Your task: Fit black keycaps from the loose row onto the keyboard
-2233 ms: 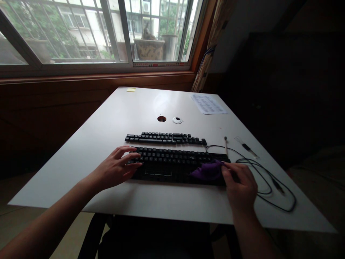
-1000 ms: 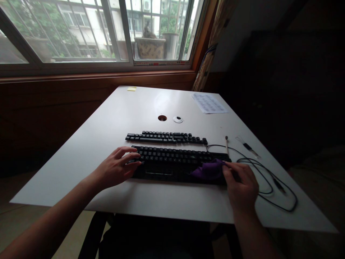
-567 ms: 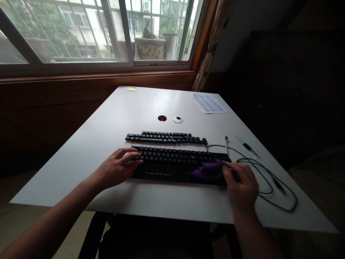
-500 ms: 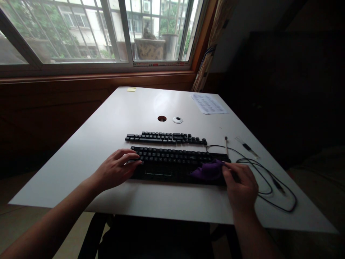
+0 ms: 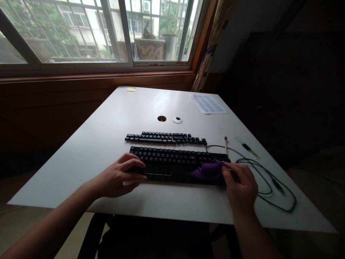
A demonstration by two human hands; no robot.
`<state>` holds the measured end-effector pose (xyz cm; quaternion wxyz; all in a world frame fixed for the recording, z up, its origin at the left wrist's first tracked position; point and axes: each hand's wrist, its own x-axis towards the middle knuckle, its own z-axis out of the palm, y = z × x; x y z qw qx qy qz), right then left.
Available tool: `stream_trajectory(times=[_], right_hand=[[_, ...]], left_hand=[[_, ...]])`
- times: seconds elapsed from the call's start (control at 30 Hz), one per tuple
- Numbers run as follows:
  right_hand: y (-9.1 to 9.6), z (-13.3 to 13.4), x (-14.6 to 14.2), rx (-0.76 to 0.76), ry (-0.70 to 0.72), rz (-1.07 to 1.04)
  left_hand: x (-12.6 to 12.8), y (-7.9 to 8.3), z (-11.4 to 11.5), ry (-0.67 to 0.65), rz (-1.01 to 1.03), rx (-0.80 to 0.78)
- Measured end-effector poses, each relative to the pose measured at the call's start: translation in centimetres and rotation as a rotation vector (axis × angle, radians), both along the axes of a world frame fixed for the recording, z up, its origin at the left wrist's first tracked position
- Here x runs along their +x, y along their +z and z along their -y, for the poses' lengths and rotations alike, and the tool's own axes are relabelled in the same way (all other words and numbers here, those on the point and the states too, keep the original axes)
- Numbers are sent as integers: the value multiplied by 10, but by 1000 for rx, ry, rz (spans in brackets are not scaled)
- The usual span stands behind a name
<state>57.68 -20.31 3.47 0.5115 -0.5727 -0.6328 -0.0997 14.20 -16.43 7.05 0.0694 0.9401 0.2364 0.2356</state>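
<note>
A black keyboard [image 5: 167, 156] lies near the front of the white table, with keys in its upper rows and its lower strip bare of keycaps. My left hand [image 5: 118, 176] is at the keyboard's left end, fingers apart and reaching over the bare lower strip; whether the tips press on it I cannot tell. My right hand [image 5: 242, 183] is closed on a purple cloth [image 5: 208, 169], which lies bunched over the lower right part of the keyboard. Loose keycaps [image 5: 157, 138] stand in rows just behind the keyboard.
A black cable [image 5: 269, 194] loops on the right of the table [image 5: 107, 118]. Near it lie a small brush-like stick [image 5: 226, 144] and a wire tool with a dark handle [image 5: 246, 146]. Farther back are a printed paper [image 5: 208, 104], a cable hole [image 5: 161, 118] and its cover [image 5: 177, 119].
My left hand has moved down and slightly right, from the keys at the keyboard's left end to its lower strip. My right hand and the cloth have hardly moved.
</note>
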Motion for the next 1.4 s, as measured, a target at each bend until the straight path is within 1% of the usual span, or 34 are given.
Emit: stream_trajectory(times=[0.1,0.2,0.3,0.43,0.5,0.63,0.73,0.83,1.0,1.1,1.17,1.23,1.3,1.4], right_hand=[[0,0,0,-9,-9,-10],[0,1,0,-21,-13,-22],[1,1,-1,-20,-9,-28],[1,1,0,-11,-2,-20],[0,1,0,-10,-1,-13],[0,0,0,-9,-1,-24],[0,0,0,-8,0,-28],[-1,0,1,-12,-4,-20],[-1,0,1,-6,-3,-7],[0,0,1,-11,0,-8],[0,0,0,-11,3,-10],[1,0,0,-11,4,-9],[1,0,0,-14,4,-6],[0,0,1,-16,5,-5]], left_hand=[[-2,7,2,24,90,-25],[-8,7,0,74,144,-4],[-19,-1,-5,154,145,27],[-38,-17,-13,306,121,117],[-44,-23,-14,332,85,133],[-44,-29,-11,309,28,144],[-37,-29,-6,280,13,160],[-28,-28,-1,249,-68,173],[-17,-30,1,293,-143,187],[-14,-23,2,268,-108,105],[-14,-14,3,205,-40,-5],[-16,-5,4,162,27,-75],[-18,-1,3,151,67,-94],[-22,-4,-1,204,108,-51]])
